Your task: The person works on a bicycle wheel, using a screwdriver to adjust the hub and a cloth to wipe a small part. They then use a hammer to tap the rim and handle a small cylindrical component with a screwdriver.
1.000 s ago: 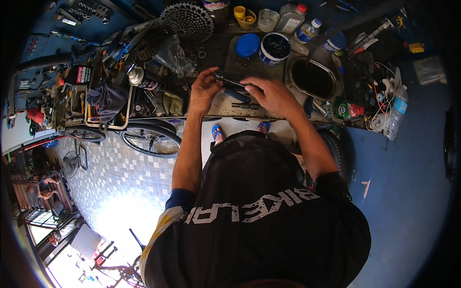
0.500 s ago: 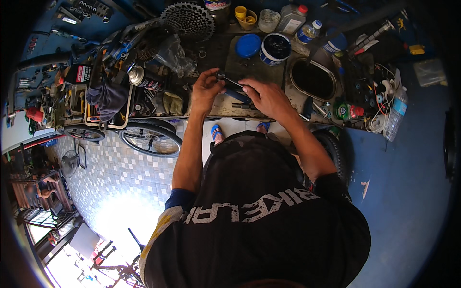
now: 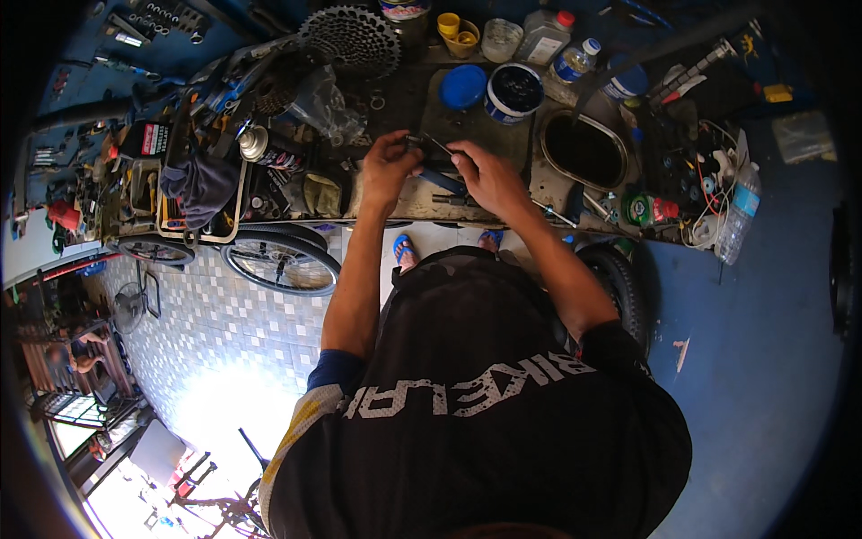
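Observation:
Over the workbench, my left hand pinches a small dark part between thumb and fingertips; its exact kind is too small to make out. My right hand grips a thin metal rod-like tool, whose tip points toward that part with a small gap between them. Beneath the hands lies a blue-handled tool, partly hidden by my right hand. Beyond them stands an uncovered tub of dark grease, with a round blue lid beside it.
At the back left is a large bicycle cassette, near a clear plastic bag. A spray can leans left of my hands. An oval metal tray, bottles and white cables occupy the right. Bicycle wheels stand below the bench edge.
My right hand has shifted slightly, and the tool's tip has drawn away from the small part in my left hand. My left hand stays nearly in place.

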### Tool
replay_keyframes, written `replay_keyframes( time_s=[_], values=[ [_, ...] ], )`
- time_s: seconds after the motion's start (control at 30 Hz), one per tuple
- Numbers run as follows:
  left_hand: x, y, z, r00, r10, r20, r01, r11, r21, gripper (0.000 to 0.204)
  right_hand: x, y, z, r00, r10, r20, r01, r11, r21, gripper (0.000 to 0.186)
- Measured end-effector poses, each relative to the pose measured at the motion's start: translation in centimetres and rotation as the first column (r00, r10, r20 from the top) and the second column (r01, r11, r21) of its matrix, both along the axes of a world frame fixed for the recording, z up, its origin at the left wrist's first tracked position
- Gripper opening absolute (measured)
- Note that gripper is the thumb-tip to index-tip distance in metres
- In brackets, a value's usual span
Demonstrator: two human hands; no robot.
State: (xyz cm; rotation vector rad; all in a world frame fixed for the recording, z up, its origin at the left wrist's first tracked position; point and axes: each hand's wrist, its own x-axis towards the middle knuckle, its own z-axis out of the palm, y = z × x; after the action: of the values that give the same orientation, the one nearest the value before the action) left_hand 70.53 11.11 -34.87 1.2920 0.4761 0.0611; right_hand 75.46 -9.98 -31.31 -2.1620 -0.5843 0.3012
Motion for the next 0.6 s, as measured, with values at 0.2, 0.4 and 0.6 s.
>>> replay_keyframes(
  time_s=[0.2,0.4,0.6],
  values=[
    [-0.3,0.3,-0.2,0.999,0.022,0.046,-0.007,0.955,-0.297,0.053,0.8,-0.9,-0.9,0.996,-0.055,0.069,0.056,0.998,-0.006,0.027],
    [-0.2,1.2,-0.3,0.999,-0.016,0.051,0.041,0.851,-0.523,0.055,0.6,-1.5,0.4,0.997,-0.043,0.067,0.043,0.999,-0.008,0.028],
    [-0.3,0.8,-0.8,0.993,-0.002,0.115,0.051,0.908,-0.417,0.053,0.2,-1.7,4.0,0.994,0.106,-0.031,-0.108,0.993,-0.039,0.029]
  ],
)
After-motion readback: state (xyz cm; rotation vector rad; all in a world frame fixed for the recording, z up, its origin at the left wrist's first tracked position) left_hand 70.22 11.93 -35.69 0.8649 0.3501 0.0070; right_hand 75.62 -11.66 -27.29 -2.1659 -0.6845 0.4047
